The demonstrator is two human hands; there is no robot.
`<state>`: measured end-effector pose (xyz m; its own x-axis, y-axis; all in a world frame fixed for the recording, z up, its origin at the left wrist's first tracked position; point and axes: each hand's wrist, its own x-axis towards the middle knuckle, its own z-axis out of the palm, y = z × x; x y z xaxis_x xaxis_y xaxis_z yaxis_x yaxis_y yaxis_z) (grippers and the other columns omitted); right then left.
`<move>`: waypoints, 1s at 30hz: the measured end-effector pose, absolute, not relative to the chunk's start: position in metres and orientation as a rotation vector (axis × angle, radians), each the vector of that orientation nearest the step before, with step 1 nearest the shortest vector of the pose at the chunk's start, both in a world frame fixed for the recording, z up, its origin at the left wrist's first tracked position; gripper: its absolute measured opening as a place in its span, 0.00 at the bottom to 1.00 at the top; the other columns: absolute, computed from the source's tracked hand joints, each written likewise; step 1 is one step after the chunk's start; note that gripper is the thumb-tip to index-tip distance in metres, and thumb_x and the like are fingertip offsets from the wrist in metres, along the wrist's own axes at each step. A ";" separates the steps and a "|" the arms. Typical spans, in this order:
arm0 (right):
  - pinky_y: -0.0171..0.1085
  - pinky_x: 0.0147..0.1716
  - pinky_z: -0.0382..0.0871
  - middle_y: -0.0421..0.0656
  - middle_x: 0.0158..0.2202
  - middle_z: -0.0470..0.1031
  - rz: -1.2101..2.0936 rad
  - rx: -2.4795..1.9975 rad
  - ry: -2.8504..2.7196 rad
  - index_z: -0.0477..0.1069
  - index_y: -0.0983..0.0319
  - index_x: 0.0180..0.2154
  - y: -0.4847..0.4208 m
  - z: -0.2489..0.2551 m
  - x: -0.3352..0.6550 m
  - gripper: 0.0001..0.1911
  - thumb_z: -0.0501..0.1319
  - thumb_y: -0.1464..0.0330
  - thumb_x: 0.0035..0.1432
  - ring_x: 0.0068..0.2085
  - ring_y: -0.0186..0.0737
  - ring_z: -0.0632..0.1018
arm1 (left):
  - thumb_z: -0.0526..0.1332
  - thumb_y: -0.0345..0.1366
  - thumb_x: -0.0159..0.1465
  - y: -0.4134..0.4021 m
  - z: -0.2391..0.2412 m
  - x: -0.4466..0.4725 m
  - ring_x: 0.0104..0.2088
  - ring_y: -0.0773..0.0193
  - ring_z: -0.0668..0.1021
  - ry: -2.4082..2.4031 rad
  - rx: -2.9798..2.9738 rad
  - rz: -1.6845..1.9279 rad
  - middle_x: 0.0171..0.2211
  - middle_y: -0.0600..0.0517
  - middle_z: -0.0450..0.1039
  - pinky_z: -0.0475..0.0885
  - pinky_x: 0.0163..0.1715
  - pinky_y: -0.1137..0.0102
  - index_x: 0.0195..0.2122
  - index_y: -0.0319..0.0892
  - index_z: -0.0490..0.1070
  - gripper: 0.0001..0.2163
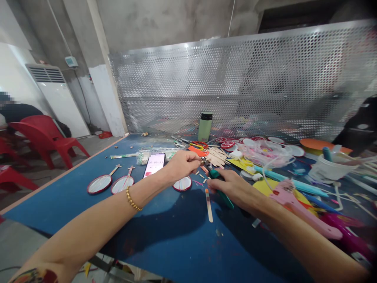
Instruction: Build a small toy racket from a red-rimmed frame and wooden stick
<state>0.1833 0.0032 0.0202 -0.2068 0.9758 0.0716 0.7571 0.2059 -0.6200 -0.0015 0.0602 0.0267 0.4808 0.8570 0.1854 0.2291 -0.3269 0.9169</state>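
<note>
Two hands are working over the blue surface. Our left hand is pinching its grip together on a short pale stick piece. Our right hand is wrapping its grip around a green-handled tool, just right of the left fingertips. Three round red-rimmed discs on stick handles are lying flat, two left of our left forearm and one just right of it. One flat wooden stick with coloured ends is lying between our forearms, and one lit phone is lying behind the discs. Our fingers are hiding the tool's head, and the craft clutter at right is blurring together. One green bottle is standing before a perforated metal screen. At least two red plastic chairs are standing at left, one cut off by the edge.
</note>
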 end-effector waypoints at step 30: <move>0.38 0.32 0.58 0.41 0.29 0.71 0.569 -1.632 -2.032 0.65 0.60 0.27 0.000 0.022 0.180 0.09 0.55 0.62 0.55 0.32 0.39 0.70 | 0.55 0.28 0.59 0.053 0.028 0.001 0.16 0.73 0.61 0.867 1.882 0.888 0.16 0.57 0.63 0.53 0.18 0.75 0.20 0.40 0.63 0.11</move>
<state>0.1801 0.0000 0.0219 -0.1822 0.9781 0.1009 0.7834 0.2064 -0.5862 0.0013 0.0532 0.0276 0.5055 0.8294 0.2378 0.2187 -0.3898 0.8946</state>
